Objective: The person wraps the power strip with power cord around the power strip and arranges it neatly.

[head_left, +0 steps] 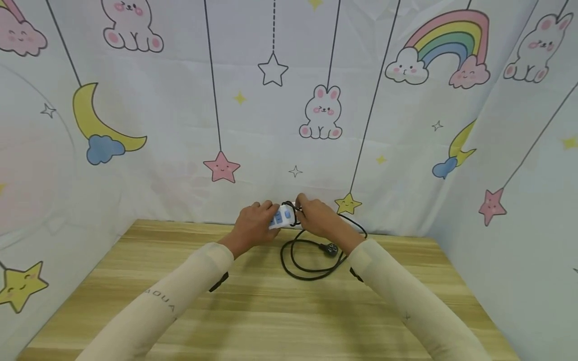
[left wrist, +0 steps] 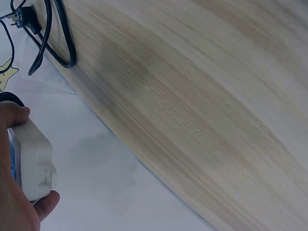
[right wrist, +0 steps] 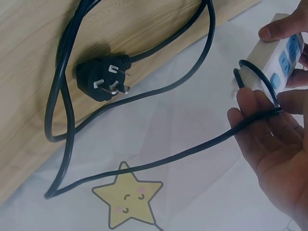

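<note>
A white power strip [head_left: 285,221] with blue sockets is gripped in my left hand [head_left: 255,223], held up near the back of the table. In the left wrist view, the thumb and a finger clasp the strip's white casing [left wrist: 37,154] from both ends. My right hand [head_left: 318,217] pinches the black cord [right wrist: 183,153] close to the strip's end. One turn of that cord loops over the strip, as the right wrist view shows. The rest trails in loose coils to a black three-pin plug [right wrist: 100,79], which lies on the table.
The wood-grain table [head_left: 271,306] ends at a white cloth backdrop [head_left: 171,120] printed with stars, rabbits and moons. Cloth also stands along both sides. Each wrist wears a dark strap, and pale sleeves cover the forearms.
</note>
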Demonstrator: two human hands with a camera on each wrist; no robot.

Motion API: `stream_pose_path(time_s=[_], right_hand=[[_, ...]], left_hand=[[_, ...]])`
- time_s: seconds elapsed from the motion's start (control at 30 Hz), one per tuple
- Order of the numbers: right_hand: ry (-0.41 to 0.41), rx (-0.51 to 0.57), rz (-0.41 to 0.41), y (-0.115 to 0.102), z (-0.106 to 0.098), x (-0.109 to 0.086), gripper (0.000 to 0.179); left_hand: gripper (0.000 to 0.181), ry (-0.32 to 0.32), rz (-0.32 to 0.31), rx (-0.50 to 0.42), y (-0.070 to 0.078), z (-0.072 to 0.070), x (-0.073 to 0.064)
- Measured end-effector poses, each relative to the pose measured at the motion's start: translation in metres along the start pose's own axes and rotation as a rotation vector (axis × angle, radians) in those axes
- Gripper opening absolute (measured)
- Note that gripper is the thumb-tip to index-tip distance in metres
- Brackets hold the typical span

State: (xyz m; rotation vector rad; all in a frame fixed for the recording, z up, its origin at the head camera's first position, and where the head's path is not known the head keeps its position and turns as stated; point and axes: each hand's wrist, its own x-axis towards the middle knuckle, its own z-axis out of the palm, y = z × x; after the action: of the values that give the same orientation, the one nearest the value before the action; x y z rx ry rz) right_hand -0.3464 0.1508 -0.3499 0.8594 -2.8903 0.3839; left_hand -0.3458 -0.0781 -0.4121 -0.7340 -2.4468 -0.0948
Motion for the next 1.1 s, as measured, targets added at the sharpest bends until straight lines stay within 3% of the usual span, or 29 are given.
stream_pose_path(time_s=[0.37, 0.73, 1.1], right_hand=[[0.005, 0.027, 0.044, 0.006, 0.012, -0.008, 0.016], [-0.008, 0.053, 0.011, 0.014, 0.023, -0.01, 0.026], [-0.06, 0.036, -0.032, 0.023, 0.036, -0.014, 0.023]], left_hand=[[0.066, -0.015, -0.116, -0.091, 0.0, -0.002, -0.001], [0.065, -0.001, -0.144, -0.159, 0.003, 0.001, 0.001], [0.066, 0.021, -0.165, -0.229, 0.003, 0.004, 0.003]])
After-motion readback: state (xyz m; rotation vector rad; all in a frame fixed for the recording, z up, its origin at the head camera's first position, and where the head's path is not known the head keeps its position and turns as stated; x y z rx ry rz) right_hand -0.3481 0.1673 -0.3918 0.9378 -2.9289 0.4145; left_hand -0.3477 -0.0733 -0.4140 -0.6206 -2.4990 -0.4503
